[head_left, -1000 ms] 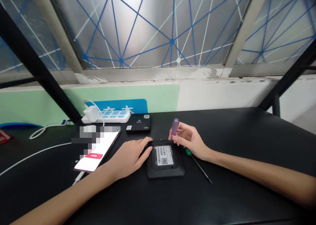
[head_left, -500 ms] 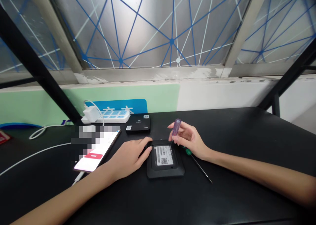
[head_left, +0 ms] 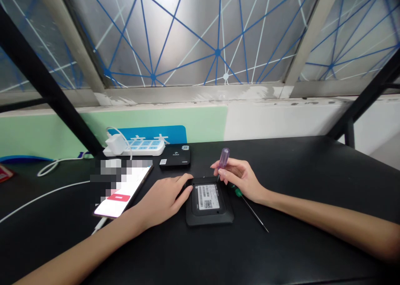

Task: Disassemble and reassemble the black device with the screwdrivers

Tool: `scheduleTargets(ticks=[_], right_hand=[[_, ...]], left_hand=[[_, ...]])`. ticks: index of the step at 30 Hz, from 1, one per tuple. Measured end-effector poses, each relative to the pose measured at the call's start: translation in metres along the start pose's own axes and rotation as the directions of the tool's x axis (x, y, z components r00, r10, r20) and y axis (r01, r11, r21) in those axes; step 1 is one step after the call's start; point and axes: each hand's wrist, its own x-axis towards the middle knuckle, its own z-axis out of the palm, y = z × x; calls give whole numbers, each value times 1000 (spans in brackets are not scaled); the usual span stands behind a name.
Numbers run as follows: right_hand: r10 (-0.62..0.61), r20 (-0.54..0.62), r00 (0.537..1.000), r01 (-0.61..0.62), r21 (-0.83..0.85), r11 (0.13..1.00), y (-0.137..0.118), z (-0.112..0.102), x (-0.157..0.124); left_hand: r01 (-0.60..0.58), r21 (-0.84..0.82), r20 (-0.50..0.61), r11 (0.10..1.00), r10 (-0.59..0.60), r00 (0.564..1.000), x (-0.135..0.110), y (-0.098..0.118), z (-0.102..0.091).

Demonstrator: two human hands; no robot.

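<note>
A black, flat electronic box point(head_left: 210, 219) lies on the table with its white barcode label facing up. My left hand point(head_left: 165, 198) holds the box at its left edge, the thumb and fingers against its upper left corner. Pinched in the fingers of my right hand point(head_left: 242, 178) is a screwdriver with a clear purple handle point(head_left: 224, 156). It stands nearly upright, and its thin shaft points down at the box's upper right part. Whether the tip sits in a screw is too small to tell. A second screwdriver with a green handle point(head_left: 238, 192) lies right of the box, partly under my right hand.
A phone point(head_left: 137, 189) with a lit, partly pixelated screen lies left of my left hand, a white cable plugged in. Behind are another black box point(head_left: 176, 156) and a white power strip point(head_left: 150, 147) with a charger point(head_left: 115, 144). Black frame bars point(head_left: 62, 106) slant at both sides.
My right hand's fingers have shifted slightly on the purple screwdriver, whose handle sits a little higher. My left hand and the box have not moved.
</note>
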Motion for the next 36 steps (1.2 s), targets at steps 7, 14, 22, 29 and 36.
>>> scheduleTargets(ticks=[7,14,22,29,36], right_hand=[[-47,-43,998,49,27,998,-1,0,0],[-52,-51,997,54,32,998,1,0,1],[-73,-28,997,67,-191,979,6,2,0],[-70,-38,997,60,-227,972,10,1,3],[-49,-36,998,38,-269,962,11,-5,5]], left_hand=[[-1,2,-8,1000,1,1000,2,1,-1],[-3,8,-6,1000,3,1000,2,1,-1],[-11,-3,-7,1000,11,1000,1,1,-2],[-9,-4,-14,1000,9,1000,1,1,-2],[-8,2,-13,1000,8,1000,1,2,-3]])
